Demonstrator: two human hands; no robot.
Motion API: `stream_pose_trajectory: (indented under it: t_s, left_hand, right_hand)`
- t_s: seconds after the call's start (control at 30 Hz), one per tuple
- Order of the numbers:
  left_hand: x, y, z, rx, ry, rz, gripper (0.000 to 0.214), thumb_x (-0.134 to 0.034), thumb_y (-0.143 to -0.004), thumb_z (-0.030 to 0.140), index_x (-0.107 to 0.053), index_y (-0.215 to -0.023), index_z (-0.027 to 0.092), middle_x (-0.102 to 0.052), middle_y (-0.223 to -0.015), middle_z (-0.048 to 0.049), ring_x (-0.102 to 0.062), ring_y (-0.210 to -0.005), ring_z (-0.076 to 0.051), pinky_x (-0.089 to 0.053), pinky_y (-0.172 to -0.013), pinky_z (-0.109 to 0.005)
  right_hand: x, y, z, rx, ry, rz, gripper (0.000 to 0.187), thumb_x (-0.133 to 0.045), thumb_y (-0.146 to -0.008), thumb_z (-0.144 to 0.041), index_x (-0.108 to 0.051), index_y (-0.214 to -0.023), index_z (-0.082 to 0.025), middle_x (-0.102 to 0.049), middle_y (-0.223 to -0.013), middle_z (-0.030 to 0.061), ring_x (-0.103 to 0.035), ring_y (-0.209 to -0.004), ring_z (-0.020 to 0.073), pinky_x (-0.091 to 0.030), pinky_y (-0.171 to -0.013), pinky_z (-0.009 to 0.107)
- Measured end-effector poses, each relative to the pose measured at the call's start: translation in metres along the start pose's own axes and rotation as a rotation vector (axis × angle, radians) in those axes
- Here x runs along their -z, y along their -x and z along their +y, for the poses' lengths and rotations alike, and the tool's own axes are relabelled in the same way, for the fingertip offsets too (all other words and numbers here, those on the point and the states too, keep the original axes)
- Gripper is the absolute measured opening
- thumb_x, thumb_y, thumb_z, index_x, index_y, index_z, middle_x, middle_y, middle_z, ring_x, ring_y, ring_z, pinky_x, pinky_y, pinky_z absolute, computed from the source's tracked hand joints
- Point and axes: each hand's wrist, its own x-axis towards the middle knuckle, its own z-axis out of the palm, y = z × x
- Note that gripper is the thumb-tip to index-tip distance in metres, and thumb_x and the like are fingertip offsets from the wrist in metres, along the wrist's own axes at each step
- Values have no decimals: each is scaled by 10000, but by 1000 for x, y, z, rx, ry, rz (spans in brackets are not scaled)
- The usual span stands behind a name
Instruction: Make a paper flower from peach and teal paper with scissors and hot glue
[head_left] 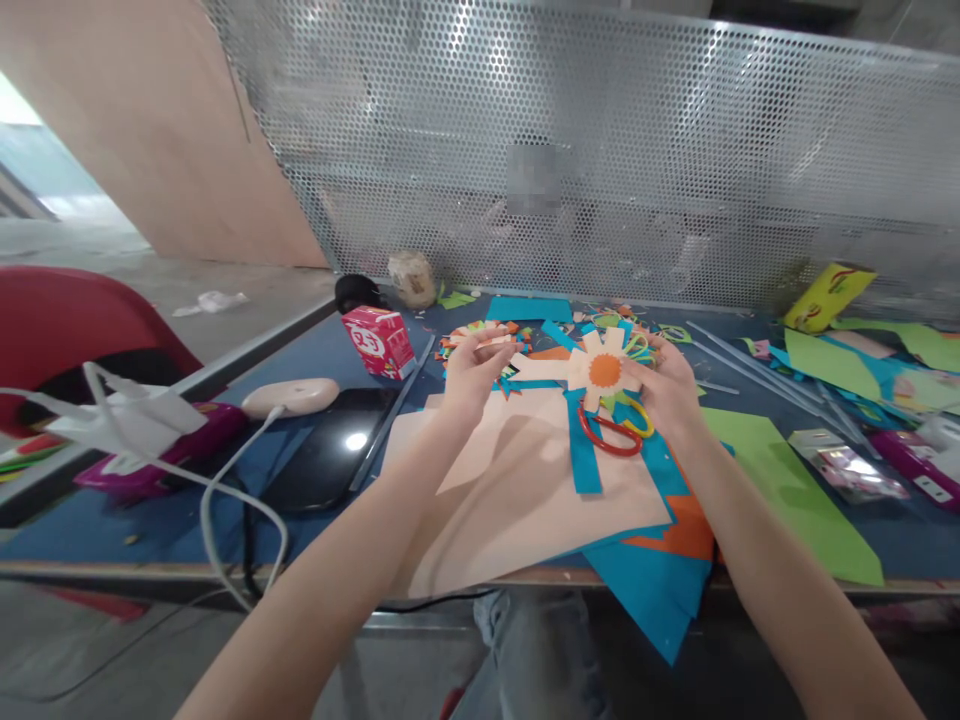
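A cream paper flower with a jagged orange centre is held above the desk. My right hand is closed on its right-hand petals. Toward my left hand runs a cream paper strip, and my fingers pinch its left end. Whether the strip is joined to the flower cannot be made out. Scissors with red and yellow handles lie just below the flower, their blades hidden. Under them are a blue paper strip and a large cream sheet. Behind my left hand sits a fringed, multicoloured paper piece.
A pink box, a black phone and a white cabled device stand or lie to the left. Green paper and a yellow roll are on the right. A perforated metal screen closes the back.
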Motion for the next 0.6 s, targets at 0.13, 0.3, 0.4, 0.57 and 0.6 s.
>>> stream_pose_trajectory:
  t_s: [0.13, 0.3, 0.4, 0.57, 0.6]
  left_hand:
    - [0, 2, 1, -9, 33, -77, 405, -787, -524, 254, -600, -874, 166, -704, -744, -38, -658, -828, -177, -452, -758, -278]
    - [-3, 4, 1, 8, 79, -103, 364, -781, -547, 251, -607, -857, 177, -694, -736, -23, -641, -739, -139, -441, -637, -231]
    - [-6, 8, 6, -108, 112, 42, 272, -759, -580, 276, -598, -786, 200, -658, -725, -4, -605, -700, -122, -427, -613, -227]
    - [-6, 22, 15, -485, -322, 12, 203, -692, -688, 356, -639, -852, 248, -661, -929, -38, -572, -961, -203, -401, -897, -319]
    - [-6, 24, 16, -538, -439, -74, 248, -698, -683, 361, -652, -904, 258, -661, -1007, -46, -546, -1040, -228, -355, -966, -347]
  right_hand:
    - [2, -1, 3, 4, 82, -17, 451, -790, -522, -266, -542, -898, -239, -667, -776, -47, -652, -734, 150, -538, -748, 326]
    - [5, -2, 4, 78, 209, -9, 458, -782, -538, -304, -540, -920, -234, -673, -784, -26, -651, -705, 158, -548, -709, 336]
    - [6, -3, 3, 126, 278, 36, 465, -787, -535, -327, -539, -917, -231, -682, -839, 0, -658, -729, 175, -552, -721, 360]
    - [7, -3, 4, 142, 339, 42, 465, -772, -555, -352, -540, -937, -223, -677, -886, 20, -662, -789, 195, -548, -751, 382]
    - [7, -3, 4, 150, 349, 33, 456, -767, -564, -350, -541, -939, -222, -674, -892, 19, -661, -804, 197, -546, -754, 379]
